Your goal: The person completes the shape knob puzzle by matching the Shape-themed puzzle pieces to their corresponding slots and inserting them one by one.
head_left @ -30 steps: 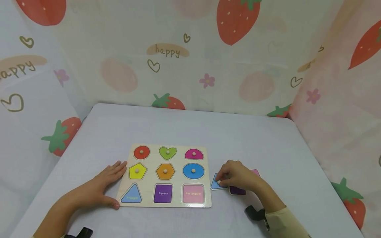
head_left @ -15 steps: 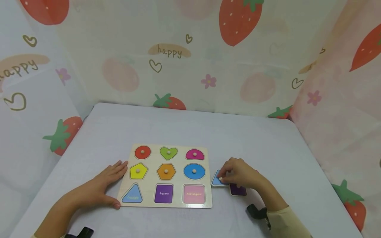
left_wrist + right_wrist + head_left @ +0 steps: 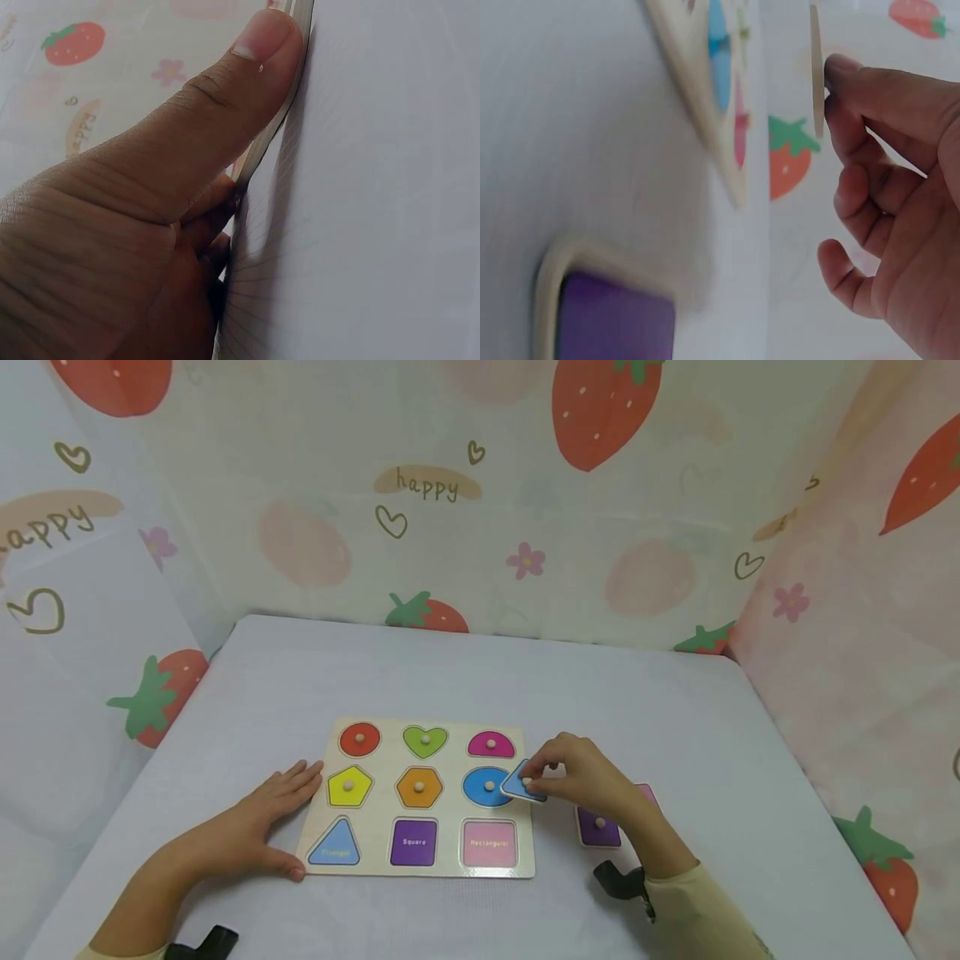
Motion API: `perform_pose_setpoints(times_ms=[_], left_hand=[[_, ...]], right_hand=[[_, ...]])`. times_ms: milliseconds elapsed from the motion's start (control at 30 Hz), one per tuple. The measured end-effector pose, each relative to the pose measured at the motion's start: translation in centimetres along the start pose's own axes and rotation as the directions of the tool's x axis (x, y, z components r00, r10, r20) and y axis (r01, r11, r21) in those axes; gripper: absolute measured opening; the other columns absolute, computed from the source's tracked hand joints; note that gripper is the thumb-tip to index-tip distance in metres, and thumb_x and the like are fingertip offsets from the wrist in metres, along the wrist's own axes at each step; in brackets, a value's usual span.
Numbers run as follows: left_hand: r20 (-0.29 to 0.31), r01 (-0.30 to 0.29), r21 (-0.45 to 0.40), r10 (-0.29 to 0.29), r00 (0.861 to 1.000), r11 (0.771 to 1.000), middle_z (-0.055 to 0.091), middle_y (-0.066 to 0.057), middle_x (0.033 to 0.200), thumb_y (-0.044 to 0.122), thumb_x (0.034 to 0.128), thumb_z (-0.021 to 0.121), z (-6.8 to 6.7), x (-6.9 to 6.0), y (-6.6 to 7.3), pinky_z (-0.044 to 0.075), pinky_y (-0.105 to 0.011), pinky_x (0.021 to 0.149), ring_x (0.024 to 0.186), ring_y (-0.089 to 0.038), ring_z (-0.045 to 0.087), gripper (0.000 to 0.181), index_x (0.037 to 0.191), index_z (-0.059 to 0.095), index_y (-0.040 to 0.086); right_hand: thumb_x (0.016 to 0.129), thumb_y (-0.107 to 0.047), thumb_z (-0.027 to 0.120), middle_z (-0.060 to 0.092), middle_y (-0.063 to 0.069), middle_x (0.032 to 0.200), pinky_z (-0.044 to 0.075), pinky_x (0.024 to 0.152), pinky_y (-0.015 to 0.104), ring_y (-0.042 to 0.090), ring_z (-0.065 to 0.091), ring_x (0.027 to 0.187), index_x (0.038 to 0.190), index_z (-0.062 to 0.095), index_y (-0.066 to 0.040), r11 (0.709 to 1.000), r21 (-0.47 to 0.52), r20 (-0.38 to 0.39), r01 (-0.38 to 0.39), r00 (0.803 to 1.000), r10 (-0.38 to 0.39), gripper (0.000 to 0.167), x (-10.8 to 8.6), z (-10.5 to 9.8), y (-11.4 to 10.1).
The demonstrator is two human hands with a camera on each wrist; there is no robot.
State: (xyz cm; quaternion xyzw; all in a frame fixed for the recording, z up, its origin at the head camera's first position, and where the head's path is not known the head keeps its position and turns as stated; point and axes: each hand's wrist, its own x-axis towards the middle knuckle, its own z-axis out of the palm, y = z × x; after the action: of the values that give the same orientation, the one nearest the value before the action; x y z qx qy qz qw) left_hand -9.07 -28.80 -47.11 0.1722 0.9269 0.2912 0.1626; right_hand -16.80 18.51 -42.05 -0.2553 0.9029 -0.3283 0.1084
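Observation:
My right hand (image 3: 592, 781) pinches a blue triangle puzzle piece (image 3: 516, 783) by its small knob. The piece is tilted and raised off the table, overlapping the blue oval piece (image 3: 480, 786) at the puzzle board's right side. Edge-on in the right wrist view, the triangle piece (image 3: 817, 79) shows its thin pale side between thumb and fingertips. My left hand (image 3: 243, 831) rests against the left edge of the wooden puzzle board (image 3: 375, 860), fingers extended, thumb (image 3: 255, 67) touching the rim. Bare recesses for triangle (image 3: 335, 843), square (image 3: 414, 842) and rectangle (image 3: 489, 843) form the front row.
A purple square piece (image 3: 598, 829) with a knob lies right of the board, under the right forearm. Behind it a pink piece (image 3: 647, 792) is partly hidden by the wrist. Several knobbed pieces fill the board's upper two rows. Strawberry-print cloth (image 3: 570, 593) surrounds the white table (image 3: 637, 693).
My right hand has lifted the blue triangle piece off the table and moved it left and away from me, over the board's right edge. The left hand has stayed at the board.

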Motion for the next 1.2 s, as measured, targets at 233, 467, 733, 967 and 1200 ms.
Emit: perform_pose_setpoints(times_ms=[233,467,733,967,1200], left_hand=[[-0.002,-0.003,-0.006,0.003,1.000,1.000,0.018,-0.002,0.172,0.066,0.0616,0.086,0.0,0.1,-0.1,0.003,-0.033,0.128,0.159,-0.036,0.008,0.126,0.163,0.030,0.018],[0.005,-0.001,0.014,0.001,1.000,1.000,0.019,-0.005,0.172,0.065,0.0611,0.087,0.0,0.3,0.0,0.017,-0.067,0.120,0.158,-0.038,0.009,0.126,0.162,0.031,0.016],[0.007,0.003,0.019,-0.003,1.000,1.000,0.019,-0.006,0.172,0.065,0.0610,0.087,-0.1,0.3,0.1,0.017,-0.069,0.120,0.158,-0.040,0.009,0.126,0.162,0.031,0.016],[0.003,0.009,0.027,-0.009,1.000,1.000,0.018,-0.006,0.172,0.068,0.0598,0.086,0.0,0.3,-0.1,0.017,-0.068,0.120,0.158,-0.041,0.008,0.127,0.163,0.030,0.018],[0.008,0.007,0.029,-0.007,1.000,1.000,0.018,-0.005,0.172,0.069,0.0595,0.086,-0.1,0.2,-0.1,0.017,-0.067,0.121,0.158,-0.040,0.008,0.128,0.163,0.029,0.020]], right_hand=[[0.089,-0.024,0.082,0.071,-0.016,0.092,0.052,0.084,0.039,0.016,0.057,0.100,0.096,0.081,-0.027,1.000,0.013,0.005,0.015,1.000,-0.015,0.008,1.7,1.3,-2.4],[0.089,-0.023,0.082,0.073,-0.016,0.094,0.054,0.088,0.047,0.019,0.058,0.101,0.100,0.082,-0.024,0.999,0.021,0.022,0.046,0.999,-0.046,0.011,3.1,2.4,-4.4],[0.091,-0.022,0.080,0.072,-0.014,0.094,0.051,0.084,0.039,0.023,0.060,0.100,0.102,0.083,-0.021,0.994,0.024,0.033,0.107,0.994,-0.108,0.012,4.6,3.5,-5.9],[0.090,-0.023,0.081,0.075,-0.015,0.093,0.047,0.081,0.033,0.019,0.061,0.095,0.102,0.084,-0.021,0.986,0.032,0.029,0.164,0.986,-0.164,0.012,5.7,4.9,-7.4],[0.089,-0.023,0.082,0.072,-0.021,0.089,0.052,0.081,0.031,0.019,0.060,0.098,0.101,0.084,-0.023,0.989,0.091,0.061,0.116,0.991,-0.122,0.012,6.3,6.4,-9.3]])
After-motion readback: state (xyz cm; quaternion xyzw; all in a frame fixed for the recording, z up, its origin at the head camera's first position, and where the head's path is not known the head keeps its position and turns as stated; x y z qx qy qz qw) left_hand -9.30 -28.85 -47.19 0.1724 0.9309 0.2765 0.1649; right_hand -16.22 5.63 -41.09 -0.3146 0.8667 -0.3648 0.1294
